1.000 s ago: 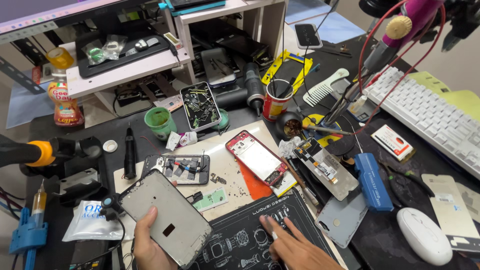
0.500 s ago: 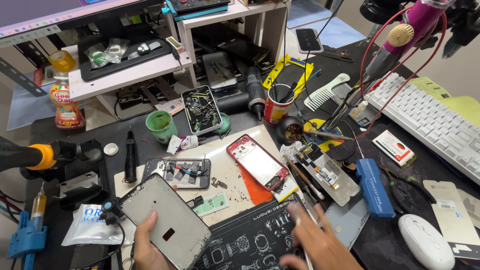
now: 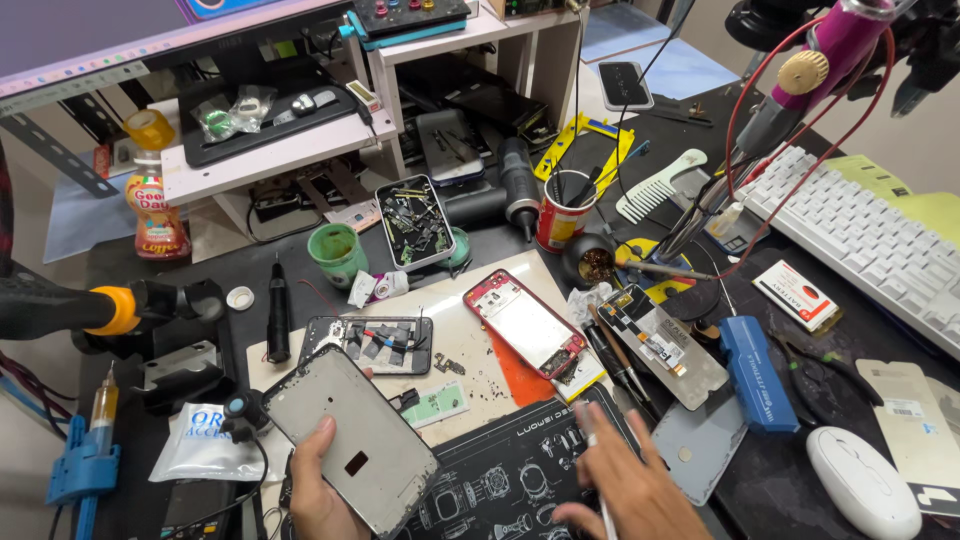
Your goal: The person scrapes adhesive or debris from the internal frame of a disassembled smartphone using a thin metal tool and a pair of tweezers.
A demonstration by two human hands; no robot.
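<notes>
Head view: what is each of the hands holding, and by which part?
The left hand holds a grey phone panel by its lower left edge. The right hand has a thin white tool between its fingers, gripped mid-shaft.

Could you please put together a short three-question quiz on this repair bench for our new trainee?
1. True or false: the left hand holds the grey phone frame.
2. Which thing lies nearest the red phone frame on the work mat? A. the white mouse B. the orange card C. the white keyboard
3. Fill in: the right hand holds a thin ____ tool between its fingers.

Key
1. True; its fingers wrap the frame's lower edge.
2. B; the card sits partly under that frame.
3. White; what kind of tool it is cannot be told.
</notes>
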